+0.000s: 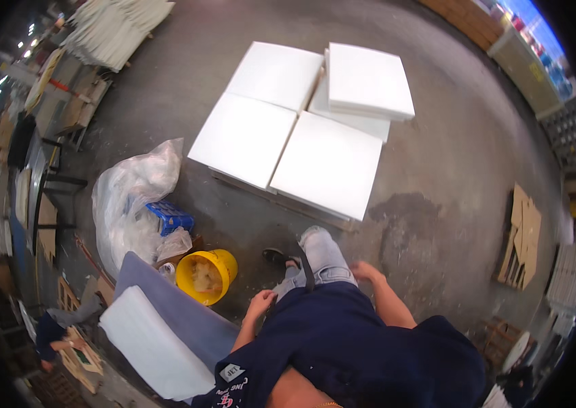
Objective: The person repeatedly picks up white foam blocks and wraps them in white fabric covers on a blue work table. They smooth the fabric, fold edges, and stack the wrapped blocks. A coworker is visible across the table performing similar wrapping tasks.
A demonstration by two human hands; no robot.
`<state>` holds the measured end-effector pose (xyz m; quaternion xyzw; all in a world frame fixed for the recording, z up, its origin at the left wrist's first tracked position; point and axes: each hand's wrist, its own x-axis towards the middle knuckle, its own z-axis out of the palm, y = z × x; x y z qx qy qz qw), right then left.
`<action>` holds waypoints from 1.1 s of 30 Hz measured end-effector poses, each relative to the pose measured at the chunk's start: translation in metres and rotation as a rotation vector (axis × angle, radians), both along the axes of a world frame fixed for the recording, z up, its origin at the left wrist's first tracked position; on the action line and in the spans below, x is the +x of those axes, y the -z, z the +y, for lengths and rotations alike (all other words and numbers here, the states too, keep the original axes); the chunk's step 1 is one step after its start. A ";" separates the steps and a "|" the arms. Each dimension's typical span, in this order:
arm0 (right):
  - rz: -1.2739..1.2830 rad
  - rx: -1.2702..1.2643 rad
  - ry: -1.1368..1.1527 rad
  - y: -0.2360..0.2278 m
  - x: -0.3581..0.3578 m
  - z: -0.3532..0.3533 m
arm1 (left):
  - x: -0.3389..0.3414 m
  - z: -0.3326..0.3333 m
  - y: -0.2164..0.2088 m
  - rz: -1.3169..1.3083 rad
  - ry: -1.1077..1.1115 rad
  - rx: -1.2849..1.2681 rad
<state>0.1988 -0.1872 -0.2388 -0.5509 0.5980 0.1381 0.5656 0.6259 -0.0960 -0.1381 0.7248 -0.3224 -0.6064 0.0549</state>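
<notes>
The left hand (pixel 259 304) and right hand (pixel 367 271) hang near the jeans (pixel 328 255), fingers apart or together I cannot tell, while the skewed white stack (pixel 368 79) at the far right corner of the pallet (pixel 322 213) could slide off if its overhang is bumped.

I am wearing this fisheye camera on my head, and it is looking down and forward: my shirt (pixel 362 347) is looming close below, my left hand (pixel 260 303) and right hand (pixel 366 272) are showing just beyond, and the pallet's near edge (pixel 315 212) is lying farther ahead.
</notes>
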 end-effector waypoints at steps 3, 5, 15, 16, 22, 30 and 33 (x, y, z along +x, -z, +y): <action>-0.141 -0.288 0.231 -0.037 0.039 -0.075 | 0.065 0.038 0.041 -0.106 0.120 0.142; -0.279 -0.186 0.384 -0.033 0.039 -0.144 | 0.094 0.017 0.034 -0.171 0.045 0.140; -0.224 -0.066 0.969 0.091 0.024 -0.477 | 0.051 -0.198 -0.152 -0.294 -0.447 -0.128; -0.312 -0.081 1.084 0.081 0.022 -0.511 | 0.041 -0.211 -0.153 -0.267 -0.396 -0.107; -0.540 -0.087 1.230 0.124 0.008 -0.641 | 0.011 -0.188 -0.134 -0.239 -0.191 0.140; -0.230 -0.041 1.462 0.139 0.030 -0.671 | 0.007 -0.173 -0.153 -0.340 -0.329 0.403; -0.206 -0.051 1.480 0.161 0.025 -0.663 | 0.004 -0.198 -0.156 -0.343 -0.377 0.352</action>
